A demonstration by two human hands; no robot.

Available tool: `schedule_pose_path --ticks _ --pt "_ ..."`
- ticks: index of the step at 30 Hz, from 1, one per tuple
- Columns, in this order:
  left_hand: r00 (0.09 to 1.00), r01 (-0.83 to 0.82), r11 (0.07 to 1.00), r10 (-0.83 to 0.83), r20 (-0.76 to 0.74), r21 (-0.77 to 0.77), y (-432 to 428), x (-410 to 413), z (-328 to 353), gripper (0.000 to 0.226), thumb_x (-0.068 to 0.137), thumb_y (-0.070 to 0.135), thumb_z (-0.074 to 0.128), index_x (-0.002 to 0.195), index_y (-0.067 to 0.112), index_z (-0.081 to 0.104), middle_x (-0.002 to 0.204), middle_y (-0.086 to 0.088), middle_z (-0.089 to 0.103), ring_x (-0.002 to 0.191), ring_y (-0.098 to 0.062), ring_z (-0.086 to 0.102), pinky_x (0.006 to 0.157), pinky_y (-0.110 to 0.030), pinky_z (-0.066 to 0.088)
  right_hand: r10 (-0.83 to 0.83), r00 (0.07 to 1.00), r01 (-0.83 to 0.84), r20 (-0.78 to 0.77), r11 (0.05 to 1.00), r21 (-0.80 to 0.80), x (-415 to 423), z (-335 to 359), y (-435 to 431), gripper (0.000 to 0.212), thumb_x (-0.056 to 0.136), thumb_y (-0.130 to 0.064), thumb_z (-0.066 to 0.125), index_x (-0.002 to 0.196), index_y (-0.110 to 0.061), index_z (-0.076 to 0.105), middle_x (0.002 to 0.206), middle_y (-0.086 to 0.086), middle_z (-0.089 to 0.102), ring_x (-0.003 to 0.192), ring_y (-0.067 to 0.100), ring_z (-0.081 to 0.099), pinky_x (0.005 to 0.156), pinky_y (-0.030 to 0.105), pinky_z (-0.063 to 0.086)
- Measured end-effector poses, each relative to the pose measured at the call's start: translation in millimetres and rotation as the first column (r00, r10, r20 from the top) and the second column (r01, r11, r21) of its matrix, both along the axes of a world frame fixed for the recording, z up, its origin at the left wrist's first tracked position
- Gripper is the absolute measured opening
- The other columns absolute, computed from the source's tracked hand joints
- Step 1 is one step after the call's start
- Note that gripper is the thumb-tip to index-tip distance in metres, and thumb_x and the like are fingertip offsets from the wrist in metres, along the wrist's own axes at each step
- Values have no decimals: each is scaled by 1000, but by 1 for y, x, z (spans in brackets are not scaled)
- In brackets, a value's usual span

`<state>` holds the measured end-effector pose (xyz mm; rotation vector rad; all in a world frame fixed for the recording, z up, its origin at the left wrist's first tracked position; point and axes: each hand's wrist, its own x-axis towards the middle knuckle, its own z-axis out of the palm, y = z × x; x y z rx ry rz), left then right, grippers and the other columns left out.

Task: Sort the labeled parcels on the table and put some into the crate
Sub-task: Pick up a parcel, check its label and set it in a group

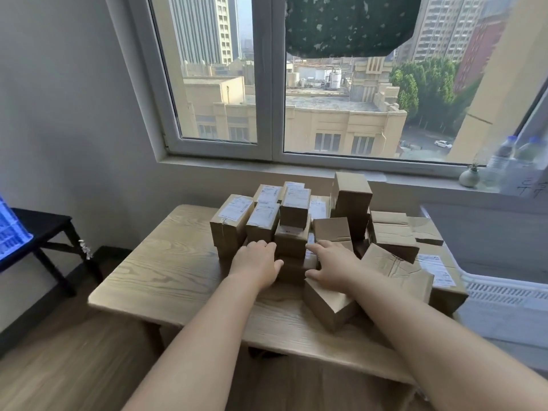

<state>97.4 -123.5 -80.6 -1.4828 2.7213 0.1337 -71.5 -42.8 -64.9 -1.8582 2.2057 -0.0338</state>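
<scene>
Both hands flank a small brown cardboard parcel (292, 241) mid-pile on the pale wooden table (166, 274). The left hand (258, 262) and right hand (329, 262) are open, fingers relaxed at its sides, clasping nothing yet. It is probably light, stiff and slightly slick, so squeeze its opposite flat faces.

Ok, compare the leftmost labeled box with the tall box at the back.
The leftmost box carries a white label on top; the tall box shows only bare cardboard. The tall box rises clearly higher than the leftmost box. The leftmost box sits nearer the left edge of the table; the tall box is farther back and to the right. Both are closed brown cardboard boxes.
</scene>
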Motion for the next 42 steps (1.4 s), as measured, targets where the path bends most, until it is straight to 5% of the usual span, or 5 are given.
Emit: schedule_pose_path --ticks 16,24,28,38,42 --pt "932 -314 944 328 -158 104 -132 44 -24 44 105 34 45 146 20 48 142 -3 54 131 -26 47 103 -42 45 122 971 -121 205 992 -19 21 -19 -187 64 102 -38 57 158 -21 32 157 6 43 139 25 48 108 37 44" --pt "905 -323 935 350 -240 145 -204 75 -39 44 105 31 46 148 23 48 144 -1 53 132 -25 46 101 -38 43 117 965 -118 233 993 -8 64 -43 -252 62 101 -37 57 156 -20 34 151 6 49 135 24 50 105 38 45" --pt "901 -277 935 333 -279 220 -247 88 -52 46 105 31 45 151 23 44 152 0 47 138 -25 42 106 -37 41 14 967 -14 255 1000 -1 81 -52 -289 66 101 -37 55 159 -22 29 158 5 39 140 24 45 105 39 44" --pt "916 -74 913 221 -335 401 -335 106 -79 52 107 31 43 156 19 36 162 -3 36 146 -24 37 115 -37 33 -416 863 402 288 909 110 116 -75 -346 67 99 -34 56 158 -17 29 149 8 50 132 29 51 99 41 47" --pt "932 -23 883 189 -310 468 -347 93 -87 53 108 33 40 157 14 31 161 -10 36 146 -27 36 114 -37 32 -497 810 477 312 867 143 120 -86 -347 53 98 -31 58 146 -15 42 132 8 62 116 28 59 81 35 48"
